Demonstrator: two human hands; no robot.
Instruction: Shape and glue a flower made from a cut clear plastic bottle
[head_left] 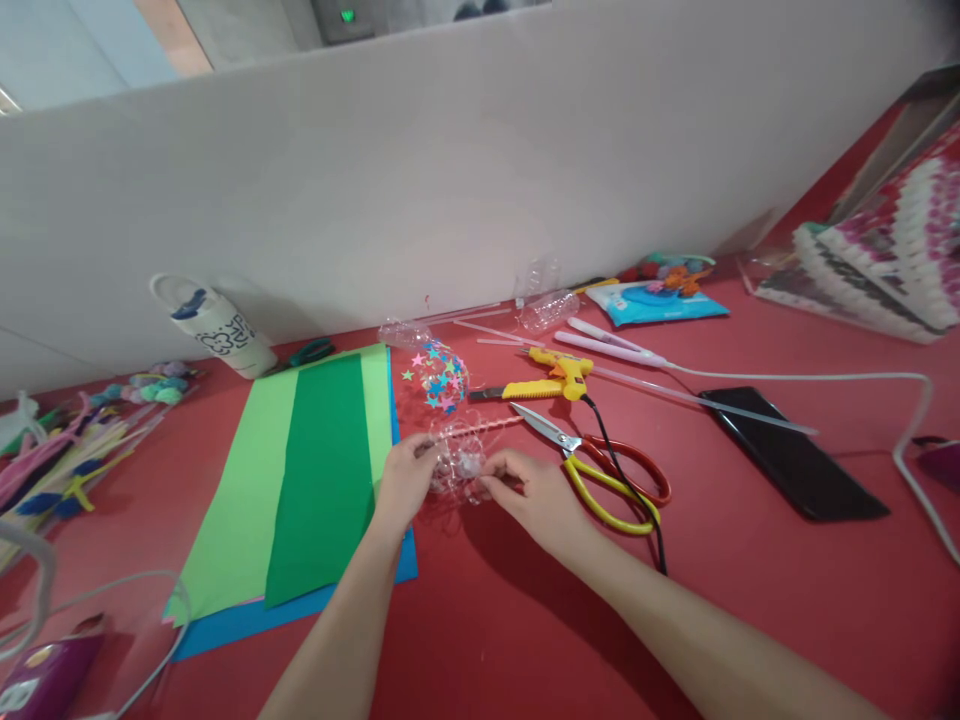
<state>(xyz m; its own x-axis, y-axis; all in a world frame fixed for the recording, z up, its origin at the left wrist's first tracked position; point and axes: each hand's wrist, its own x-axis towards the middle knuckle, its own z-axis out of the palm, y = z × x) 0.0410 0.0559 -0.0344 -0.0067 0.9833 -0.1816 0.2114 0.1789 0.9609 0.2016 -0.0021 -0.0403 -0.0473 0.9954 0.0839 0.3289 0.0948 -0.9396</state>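
A clear plastic piece with thin curled strips (459,462) is held low over the red table, between my two hands. On its left side, my left hand (405,478) pinches it with thumb and fingers. From the right, the fingertips of my right hand (532,492) close on its edge. Just beyond it sits a clear rounded piece covered with coloured stars (442,378). A thin pinkish twisted strip (487,427) runs behind the curls toward the scissors (611,470), which lie right of my right hand with red and yellow handles.
A yellow glue gun (562,372) and a yellow cutter knife (525,390) lie ahead. Green felt sheets (322,480) are on the left, a white tumbler (221,330) behind them. On the right are a black phone (795,455), a cabled lilac straightener (611,345) and a blue wipes pack (660,303).
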